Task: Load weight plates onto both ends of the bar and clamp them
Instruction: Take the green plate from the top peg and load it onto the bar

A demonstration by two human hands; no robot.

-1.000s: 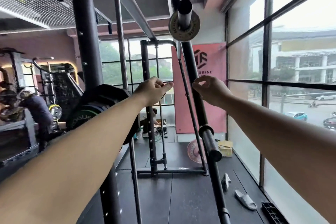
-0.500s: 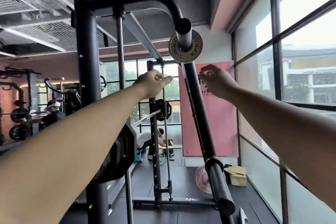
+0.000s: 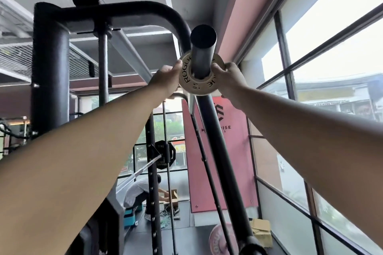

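High on the black rack, a small tan weight plate marked ROGUE sits threaded on a grey peg, well back from the peg's dark outer end. The left grip clasps the plate's left rim and the right grip its right rim, thumbs on the front edge. Below, a pink plate stands on the floor.

Your left hand and right hand hold opposite edges of the plate, which sits on the peg. The window lies to your right.
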